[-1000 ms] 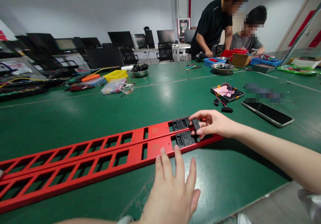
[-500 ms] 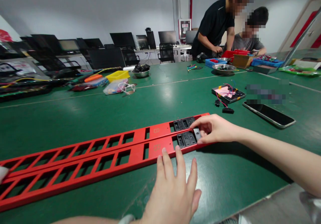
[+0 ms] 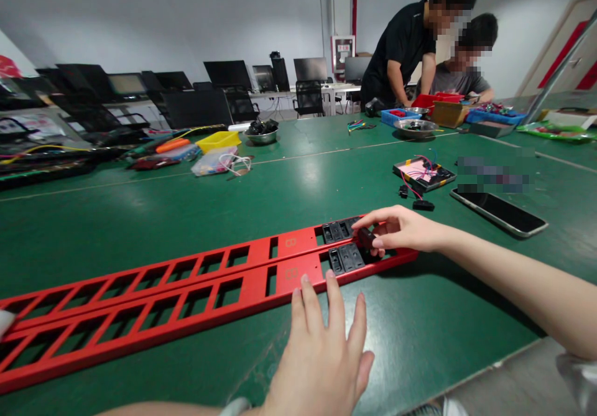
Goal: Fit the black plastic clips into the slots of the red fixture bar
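Two long red slotted frames (image 3: 261, 288) lie side by side on the green table, each with a row of cut-outs. Black rectangular modules (image 3: 346, 258) fill some slots near their right end; another set (image 3: 339, 230) sits in the far frame. My right hand (image 3: 398, 229) pinches a small black module (image 3: 366, 237) between thumb and fingers, tilted just above the right end of the frames. With fingers spread, my left hand (image 3: 321, 341) rests its fingertips at the near frame's front edge and holds nothing.
Right of the frames are a phone (image 3: 499, 212) and a small tray with wires (image 3: 424, 172). Farther back stand a metal bowl (image 3: 262, 132), a yellow tray (image 3: 219, 141) and blue bins (image 3: 401, 115). Two people (image 3: 401, 49) work across the table.
My right hand has lifted and turned the black module out from its place beside the others, leaving a dark gap in the near frame. My left hand stays put.
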{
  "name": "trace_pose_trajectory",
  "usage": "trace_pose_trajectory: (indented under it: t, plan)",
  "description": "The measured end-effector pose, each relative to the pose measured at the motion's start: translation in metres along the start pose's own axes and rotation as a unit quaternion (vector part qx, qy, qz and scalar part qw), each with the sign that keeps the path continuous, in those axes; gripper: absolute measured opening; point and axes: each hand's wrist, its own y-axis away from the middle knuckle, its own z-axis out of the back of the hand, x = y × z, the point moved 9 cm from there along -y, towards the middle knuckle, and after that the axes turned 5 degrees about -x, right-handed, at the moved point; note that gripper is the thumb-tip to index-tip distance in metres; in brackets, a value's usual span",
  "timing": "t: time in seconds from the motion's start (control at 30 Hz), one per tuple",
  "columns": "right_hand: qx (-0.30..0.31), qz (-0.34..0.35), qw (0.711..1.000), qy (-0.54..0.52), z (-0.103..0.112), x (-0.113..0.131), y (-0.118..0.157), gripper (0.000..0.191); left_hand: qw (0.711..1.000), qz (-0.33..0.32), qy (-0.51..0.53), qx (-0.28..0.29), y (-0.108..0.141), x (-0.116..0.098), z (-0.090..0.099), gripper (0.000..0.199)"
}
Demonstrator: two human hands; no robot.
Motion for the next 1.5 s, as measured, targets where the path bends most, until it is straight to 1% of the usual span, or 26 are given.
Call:
trace_pose_trajectory:
  t: [0.13, 0.17, 0.27, 0.33, 0.43, 0.57, 0.6, 0.63, 0.73, 0.83, 0.93, 1.03, 1.3, 1.5]
  plan:
    - [0.0, 0.01, 1.0, 0.0, 0.002, 0.005, 0.001, 0.042, 1.0, -0.002, -0.007, 0.005, 0.0, -0.001, -0.002, 0.051]
    - [-0.002, 0.015, 1.0, -0.008, 0.003, 0.005, 0.001, 0.042, 1.0, 0.0, -0.007, -0.002, 0.001, -0.001, -0.001, 0.051]
    - [-0.005, 0.024, 0.999, -0.033, 0.005, 0.005, -0.001, 0.044, 1.0, -0.006, -0.007, -0.004, 0.001, -0.001, 0.0, 0.051]
    - [-0.006, 0.018, 0.999, -0.031, 0.005, 0.002, -0.002, 0.047, 1.0, -0.006, -0.006, -0.004, 0.002, -0.001, 0.0, 0.051]
    - [-0.004, 0.007, 1.0, 0.0, 0.005, -0.002, -0.001, 0.05, 1.0, -0.003, 0.0, -0.004, 0.002, -0.001, -0.001, 0.052]
    - [0.003, 0.009, 0.999, 0.038, 0.004, -0.001, 0.0, 0.052, 1.0, -0.004, 0.0, -0.009, 0.001, -0.001, -0.001, 0.053]
    - [0.002, 0.013, 0.999, 0.047, 0.003, -0.001, 0.001, 0.052, 1.0, 0.001, -0.003, -0.002, 0.002, 0.0, -0.002, 0.052]
    - [-0.001, 0.017, 0.998, 0.058, 0.003, -0.001, 0.001, 0.052, 1.0, -0.002, -0.004, -0.01, 0.002, -0.001, 0.0, 0.052]
    - [-0.025, 0.037, 0.994, 0.096, 0.004, 0.0, 0.0, 0.054, 1.0, -0.005, -0.008, -0.004, 0.002, -0.001, -0.001, 0.051]
    - [-0.044, 0.061, 0.987, 0.14, 0.002, 0.004, 0.001, 0.055, 1.0, -0.002, -0.005, -0.006, 0.002, -0.001, 0.0, 0.051]
    - [-0.042, 0.083, 0.974, 0.206, -0.004, 0.012, 0.003, 0.05, 1.0, 0.0, -0.003, -0.009, 0.001, 0.0, 0.001, 0.05]
    - [-0.053, 0.085, 0.963, 0.251, -0.006, 0.017, 0.004, 0.047, 1.0, 0.002, -0.004, -0.008, 0.0, 0.0, 0.002, 0.05]
    - [-0.064, 0.088, 0.955, 0.276, -0.006, 0.017, 0.003, 0.051, 1.0, 0.004, 0.009, -0.008, 0.0, 0.0, 0.003, 0.05]
    - [-0.039, 0.089, 0.961, 0.257, -0.008, 0.016, 0.003, 0.055, 1.0, 0.008, 0.009, -0.014, -0.001, 0.001, 0.004, 0.052]
